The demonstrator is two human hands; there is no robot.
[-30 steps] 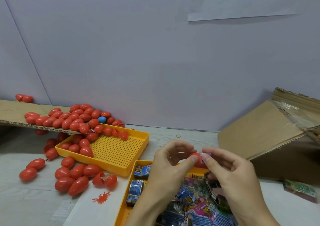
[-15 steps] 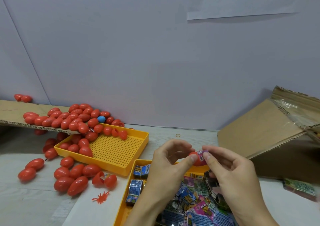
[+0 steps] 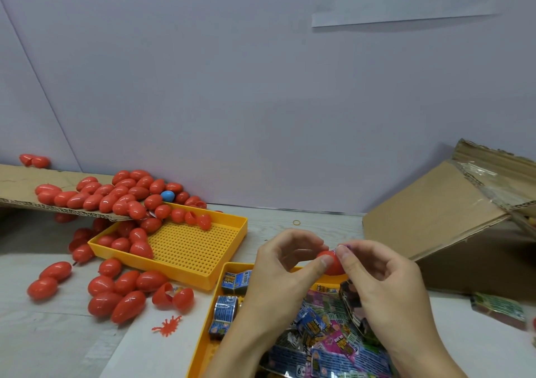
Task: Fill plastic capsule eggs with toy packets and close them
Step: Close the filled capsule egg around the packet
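Red capsule egg (image 3: pixel 333 264) sits pinched between both hands above the far edge of the near yellow tray (image 3: pixel 208 345), the one heaped with toy packets (image 3: pixel 322 334). The left hand (image 3: pixel 278 273) clamps it from the left with thumb and curled fingers, while the right hand (image 3: pixel 383 287) presses in from the right, fingertips on a scrap of printed packet (image 3: pixel 338 250) that pokes out at the egg's top. My guess is the packet is being tucked in before the halves are shut; if that corner stays proud, the shell may trap it and fail to close, or the smooth egg could squirt out of the pinch and drop into the tray. To the left lies an open egg (image 3: pixel 173 296) on the table, and farther left a second yellow tray (image 3: pixel 232 226) with finished eggs (image 3: pixel 116 194) spilling off a cardboard sheet (image 3: pixel 17 186). A cardboard box (image 3: pixel 435 215) stands at the far right.
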